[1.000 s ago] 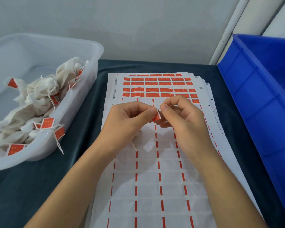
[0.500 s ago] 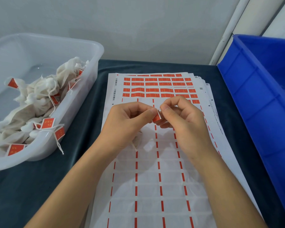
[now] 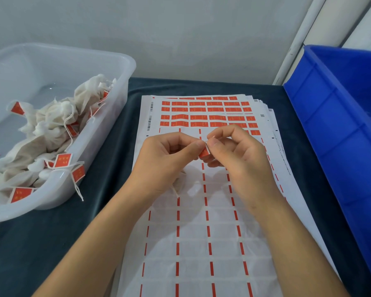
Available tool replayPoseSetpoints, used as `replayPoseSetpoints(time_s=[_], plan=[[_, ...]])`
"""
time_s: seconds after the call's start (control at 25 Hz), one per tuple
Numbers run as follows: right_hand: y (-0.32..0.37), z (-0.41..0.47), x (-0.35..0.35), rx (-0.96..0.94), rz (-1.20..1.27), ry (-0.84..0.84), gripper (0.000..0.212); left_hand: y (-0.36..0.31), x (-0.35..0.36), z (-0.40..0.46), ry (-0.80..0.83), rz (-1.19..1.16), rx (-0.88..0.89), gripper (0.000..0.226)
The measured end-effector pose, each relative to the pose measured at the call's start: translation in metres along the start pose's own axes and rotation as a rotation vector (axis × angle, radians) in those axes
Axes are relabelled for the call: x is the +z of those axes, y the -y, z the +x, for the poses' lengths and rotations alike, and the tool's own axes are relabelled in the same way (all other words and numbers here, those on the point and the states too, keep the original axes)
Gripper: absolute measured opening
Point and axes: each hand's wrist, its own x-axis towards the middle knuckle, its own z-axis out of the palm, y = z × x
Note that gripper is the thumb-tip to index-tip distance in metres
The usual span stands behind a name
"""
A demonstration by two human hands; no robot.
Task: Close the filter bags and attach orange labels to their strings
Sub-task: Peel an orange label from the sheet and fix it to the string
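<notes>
Nearest, two bare forearms come in from 6 o'clock over a stack of label sheets (image 3: 201, 243) lying on a dark cloth (image 3: 51, 243). The near part of the top sheet is stripped: only white backing and short orange dashes between empty cells. At the centre the two hands meet. The left hand (image 3: 165, 159) has its fingers curled, thumb and forefinger pinching an orange label (image 3: 204, 152) from 9 o'clock; the right hand (image 3: 236, 155) pinches the same label from 3 o'clock, thumb on top, the other fingers curled beneath. The label stands tilted between the fingertips, above the sheet. Under the heel of the left hand, at its 6 o'clock, a crumpled white filter bag (image 3: 180, 181) shows with a bit of string (image 3: 175, 192) hanging from it; whether the hand grips the bag or it only rests against the palm I cannot tell, nor whether the string reaches the label. Beyond the hands, toward 12 o'clock, the sheet carries rows of unpeeled orange labels (image 3: 206, 113), with barcodes along its left margin. At 9 to 10 o'clock a translucent white tub (image 3: 124, 86) holds a heap of closed bags (image 3: 51, 129) with orange tags, two tags and strings draped over its near rim. At 3 o'clock stands a blue crate (image 3: 334, 133), its wall just beside the sheets. Farthest, a grey wall (image 3: 180, 35) and a white pipe (image 3: 298, 39) at 1 o'clock.
</notes>
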Motion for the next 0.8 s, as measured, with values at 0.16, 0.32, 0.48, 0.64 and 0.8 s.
replayPoseSetpoints(time_s=[0.16,0.32,0.48,0.64,0.8], plan=[[-0.0011,-0.0003,0.0002,-0.031,-0.057,0.025,0.021,-0.0007,-0.0008,0.0004,-0.011,-0.019,0.007,0.016],[-0.003,0.0005,-0.0006,-0.045,-0.089,0.0,0.021,-0.0005,0.0007,0.0028,-0.033,-0.022,-0.018,0.014],[-0.0042,-0.001,-0.0005,-0.023,-0.075,0.02,0.018,0.0022,-0.0009,0.0034,-0.033,0.005,-0.016,0.015],[-0.0024,-0.0009,0.0001,-0.003,-0.12,0.012,0.011,0.0031,-0.0001,0.0036,0.0,0.053,-0.002,0.015],[-0.0025,-0.0011,0.0006,0.019,-0.132,-0.028,0.012,0.0044,-0.0001,0.0029,0.017,0.046,0.008,0.014]])
